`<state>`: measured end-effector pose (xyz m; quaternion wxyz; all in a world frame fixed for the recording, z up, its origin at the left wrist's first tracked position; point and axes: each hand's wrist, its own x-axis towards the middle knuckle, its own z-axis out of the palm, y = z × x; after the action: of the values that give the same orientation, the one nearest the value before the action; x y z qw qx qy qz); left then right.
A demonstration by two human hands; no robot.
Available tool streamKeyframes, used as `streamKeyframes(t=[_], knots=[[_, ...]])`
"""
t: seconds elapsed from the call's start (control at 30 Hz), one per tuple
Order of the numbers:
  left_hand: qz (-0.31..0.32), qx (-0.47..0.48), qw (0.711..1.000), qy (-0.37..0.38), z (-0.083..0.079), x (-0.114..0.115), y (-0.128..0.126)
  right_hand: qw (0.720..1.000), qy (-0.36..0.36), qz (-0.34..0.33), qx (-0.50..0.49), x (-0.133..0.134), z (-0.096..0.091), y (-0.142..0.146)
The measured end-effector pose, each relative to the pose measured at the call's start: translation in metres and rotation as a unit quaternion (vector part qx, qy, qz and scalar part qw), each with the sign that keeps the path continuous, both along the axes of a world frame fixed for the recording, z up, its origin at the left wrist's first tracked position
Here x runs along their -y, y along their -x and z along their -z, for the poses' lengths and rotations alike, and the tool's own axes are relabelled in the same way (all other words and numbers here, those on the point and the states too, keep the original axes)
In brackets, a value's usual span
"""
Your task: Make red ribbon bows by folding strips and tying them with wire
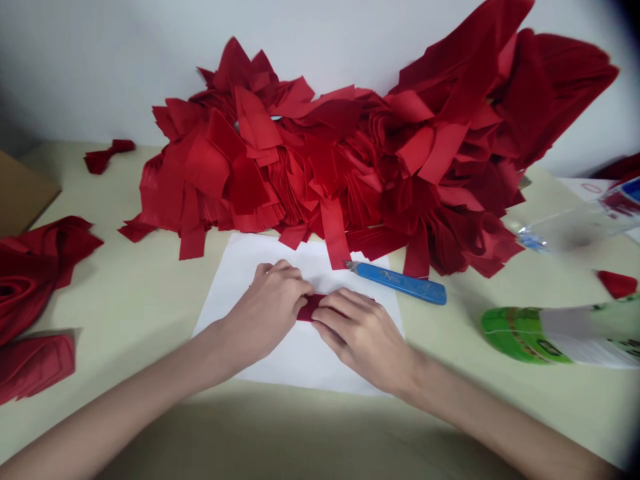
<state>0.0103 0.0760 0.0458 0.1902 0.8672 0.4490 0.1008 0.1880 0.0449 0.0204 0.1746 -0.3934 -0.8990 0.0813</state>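
Over a sheet of white paper [300,357], both my hands grip one small dark red fabric strip [311,307]. My left hand [270,310] is closed on its left part, the fingers bent and pressed together. On the right part, my right hand [363,333] has its fingers curled over the strip. Only a short middle stretch of the fabric shows; its ends are mostly hidden under the hands. Just beyond my right hand lies a blue utility knife [400,281], its metal tip toward the left, partly on the paper.
A large heap of red fabric strips [320,160] spans the back against the wall. More red fabric [35,273] lies at the left, near a cardboard box [25,190]. At right, a green-and-white bottle [555,335] lies on its side beside a small red piece [617,284].
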Motion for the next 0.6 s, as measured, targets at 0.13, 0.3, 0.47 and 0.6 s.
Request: streamKeyframes(t=[0.13,0.3,0.47,0.6], knots=[[-0.022,-0.01,1.0,0.006,0.004,-0.002,-0.003,1.0,-0.012,-0.002,0.01,0.001,0.001,0.001],[-0.035,0.002,0.998,-0.051,0.01,-0.002,-0.002,0.998,-0.059,-0.019,0.029,0.004,0.002,0.002],[-0.027,-0.005,0.998,-0.048,0.014,-0.004,-0.001,0.994,-0.096,-0.031,0.041,0.007,0.001,0.003],[-0.01,-0.005,1.0,-0.024,0.018,-0.005,0.002,0.999,-0.035,-0.018,0.018,0.005,-0.005,0.003]])
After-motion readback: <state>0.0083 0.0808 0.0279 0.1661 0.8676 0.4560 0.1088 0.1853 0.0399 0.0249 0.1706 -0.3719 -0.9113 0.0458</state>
